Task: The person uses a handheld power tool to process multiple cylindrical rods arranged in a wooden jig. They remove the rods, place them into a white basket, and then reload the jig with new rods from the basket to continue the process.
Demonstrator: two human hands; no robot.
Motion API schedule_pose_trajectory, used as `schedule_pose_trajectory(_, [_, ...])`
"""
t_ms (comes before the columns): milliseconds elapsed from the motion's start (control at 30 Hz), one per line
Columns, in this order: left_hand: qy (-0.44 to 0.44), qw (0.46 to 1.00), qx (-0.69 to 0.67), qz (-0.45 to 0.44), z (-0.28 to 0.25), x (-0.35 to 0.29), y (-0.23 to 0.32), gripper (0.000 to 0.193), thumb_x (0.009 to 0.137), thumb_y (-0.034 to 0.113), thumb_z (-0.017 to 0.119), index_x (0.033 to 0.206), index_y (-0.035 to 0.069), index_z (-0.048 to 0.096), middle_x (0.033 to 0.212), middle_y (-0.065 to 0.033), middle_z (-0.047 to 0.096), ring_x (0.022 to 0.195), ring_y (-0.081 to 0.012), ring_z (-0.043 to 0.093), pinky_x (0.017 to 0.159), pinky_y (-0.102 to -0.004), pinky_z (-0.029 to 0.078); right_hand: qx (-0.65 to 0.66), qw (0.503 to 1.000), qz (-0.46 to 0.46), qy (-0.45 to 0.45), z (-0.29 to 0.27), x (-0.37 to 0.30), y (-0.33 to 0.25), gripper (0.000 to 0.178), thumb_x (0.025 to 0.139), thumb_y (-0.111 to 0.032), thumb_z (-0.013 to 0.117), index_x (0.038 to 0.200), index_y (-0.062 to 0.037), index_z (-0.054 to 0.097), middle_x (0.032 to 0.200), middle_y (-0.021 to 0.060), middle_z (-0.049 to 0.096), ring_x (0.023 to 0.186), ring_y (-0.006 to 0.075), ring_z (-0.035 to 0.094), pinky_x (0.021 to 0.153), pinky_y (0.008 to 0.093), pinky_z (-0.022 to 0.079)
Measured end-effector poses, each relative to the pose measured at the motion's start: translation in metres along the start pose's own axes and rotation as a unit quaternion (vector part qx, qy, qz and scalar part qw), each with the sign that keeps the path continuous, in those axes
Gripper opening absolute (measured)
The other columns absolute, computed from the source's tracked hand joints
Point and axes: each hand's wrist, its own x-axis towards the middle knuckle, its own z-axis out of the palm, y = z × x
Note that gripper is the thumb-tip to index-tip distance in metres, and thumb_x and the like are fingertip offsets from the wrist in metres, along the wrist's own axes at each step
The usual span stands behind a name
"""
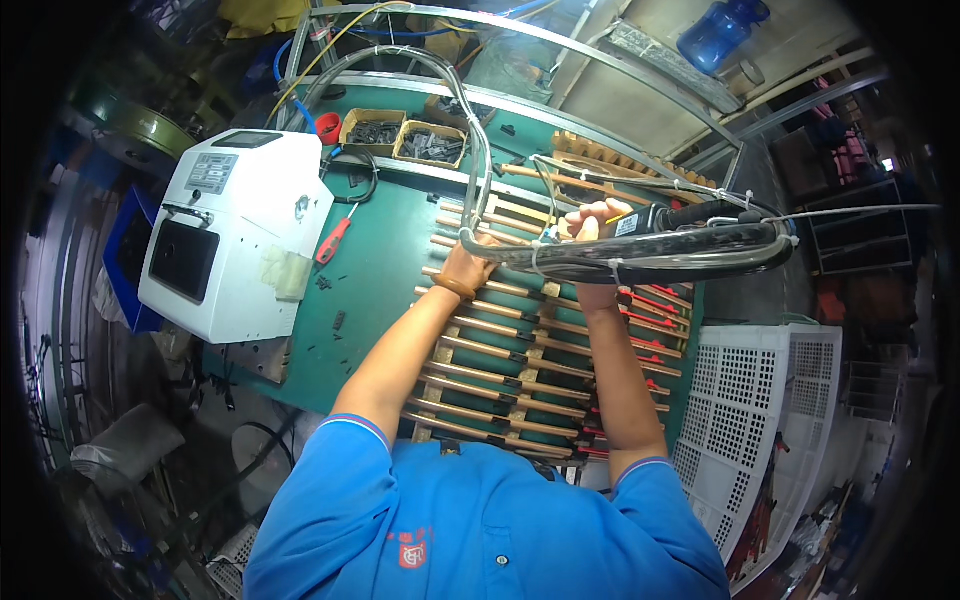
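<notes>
My left hand (469, 266), with a brown bracelet at the wrist, rests among wooden rods (480, 358) laid side by side in a slotted rack. Its fingers are bent in at one of the upper rods, partly behind a hose; what they pinch is hidden. In my right hand (597, 218) is a black handheld power tool (640, 222), gripped above the rack's upper right. A thick bundle of clear and black hoses (660, 250) loops from the tool across the rods. Black fittings sit along the rods, with red pieces (645, 342) toward their right ends.
A white machine (235, 235) stands left on the green table (340, 300), beside a red screwdriver (334, 240). Boxes of small black parts (430, 145) and a red cup (328, 127) sit at the back. White perforated crates (735, 400) stand right. A metal frame (520, 30) spans the far side.
</notes>
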Motion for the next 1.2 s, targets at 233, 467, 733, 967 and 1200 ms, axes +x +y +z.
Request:
schedule_pose_trajectory(233, [-0.008, 0.998, -0.066, 0.015, -0.003, 0.000, -0.002, 0.010, 0.075, 0.008, 0.065, 0.085, 0.011, 0.064, 0.086, -0.0042, 0.061, 0.085, -0.0266, 0.060, 0.073, -0.0388, 0.049, -0.159, 0.982, 0.060, 0.082, 0.011, -0.010, -0.006, 0.022, 0.092, 0.001, 0.052, 0.108, -0.0110, 0.043, 0.093, 0.0041, 0.053, 0.080, 0.0120, 0.057, 0.076, 0.0314, 0.052])
schedule_pose_trajectory(467, [0.010, 0.994, -0.105, 0.015, -0.003, 0.001, 0.002, 0.022, 0.064, 0.004, 0.075, 0.082, 0.007, 0.063, 0.080, -0.0061, 0.061, 0.080, -0.0279, 0.060, 0.069, -0.0384, 0.048, -0.160, 0.980, 0.019, 0.119, 0.029, -0.017, -0.003, 0.015, 0.086, 0.006, 0.055, 0.096, -0.0040, 0.048, 0.079, 0.0061, 0.055, 0.067, 0.0122, 0.056, 0.069, 0.0291, 0.051])
schedule_pose_trajectory(733, [-0.021, 0.998, -0.063, 0.000, -0.001, -0.001, -0.004, 0.012, 0.073, 0.005, 0.064, 0.083, 0.013, 0.063, 0.086, -0.0041, 0.062, 0.086, -0.0269, 0.060, 0.074, -0.0391, 0.050, -0.101, 0.995, -0.001, 0.027, 0.010, -0.009, -0.003, 0.027, 0.091, 0.003, 0.053, 0.116, -0.0047, 0.044, 0.101, 0.0083, 0.054, 0.085, 0.0148, 0.057, 0.076, 0.0297, 0.052])
schedule_pose_trajectory(967, [-0.016, 0.999, -0.024, -0.028, -0.019, 0.007, 0.021, 0.017, 0.072, 0.008, 0.071, 0.087, 0.009, 0.062, 0.090, -0.0089, 0.061, 0.087, -0.0332, 0.058, 0.077, -0.0438, 0.047, -0.036, 0.999, 0.020, -0.001, -0.017, -0.009, 0.004, 0.037, 0.092, -0.016, 0.061, 0.122, -0.0023, 0.045, 0.107, 0.0128, 0.056, 0.097, 0.0201, 0.059, 0.084, 0.0352, 0.053])
schedule_pose_trajectory(1200, [-0.007, 0.998, -0.066, 0.000, 0.001, -0.006, -0.007, 0.016, 0.071, 0.016, 0.071, 0.085, 0.010, 0.066, 0.088, -0.0041, 0.063, 0.086, -0.0250, 0.060, 0.076, -0.0383, 0.047, -0.148, 0.984, 0.052, 0.083, 0.027, -0.012, -0.015, 0.013, 0.092, -0.003, 0.057, 0.098, -0.0086, 0.048, 0.086, 0.0039, 0.054, 0.072, 0.0108, 0.055, 0.071, 0.0282, 0.049])
